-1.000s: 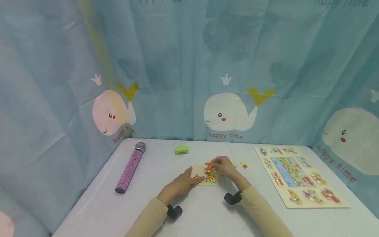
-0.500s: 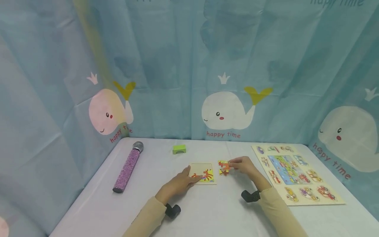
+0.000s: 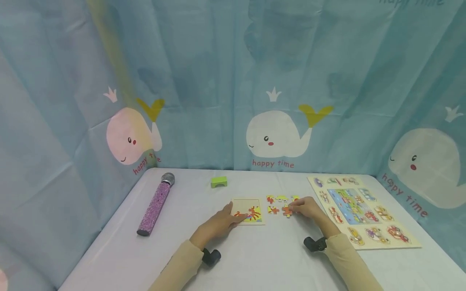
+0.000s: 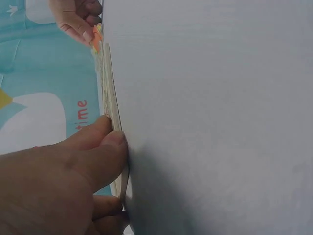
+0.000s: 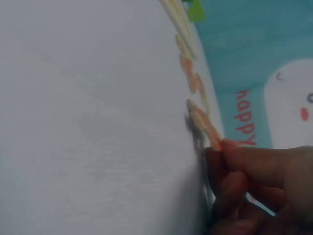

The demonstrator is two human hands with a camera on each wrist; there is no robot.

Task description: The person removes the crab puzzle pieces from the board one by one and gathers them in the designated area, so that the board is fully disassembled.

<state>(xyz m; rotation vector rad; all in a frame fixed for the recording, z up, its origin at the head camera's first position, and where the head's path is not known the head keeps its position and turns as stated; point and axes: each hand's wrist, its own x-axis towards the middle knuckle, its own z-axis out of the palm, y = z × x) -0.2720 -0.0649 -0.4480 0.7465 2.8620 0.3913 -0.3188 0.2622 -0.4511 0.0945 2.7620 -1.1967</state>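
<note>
A small square wooden jigsaw tray (image 3: pixel 247 203) lies on the table, with orange and yellow pieces filling its lower part and its upper part bare. My left hand (image 3: pixel 217 225) holds the tray at its left side, thumb and fingers against the rim; the left wrist view shows the tray (image 4: pixel 111 83) edge-on. To the right, my right hand (image 3: pixel 308 207) pinches an orange jigsaw piece (image 3: pixel 287 211) between thumb and finger. In the right wrist view this piece (image 5: pixel 203 121) is tilted, its near end raised. Several loose pieces (image 3: pixel 273 210) lie beside it.
A green arch block (image 3: pixel 219 182) stands behind the tray. On the left lies a glittery pink microphone (image 3: pixel 154 208). A large wooden knob puzzle board (image 3: pixel 364 214) lies at the right. A blue whale-print curtain (image 3: pixel 204 81) hangs behind the white table (image 3: pixel 255 258).
My right hand has carried the orange piece rightward, from over the tray to the loose pieces on the table. My left hand stays at the tray; the view has shifted slightly.
</note>
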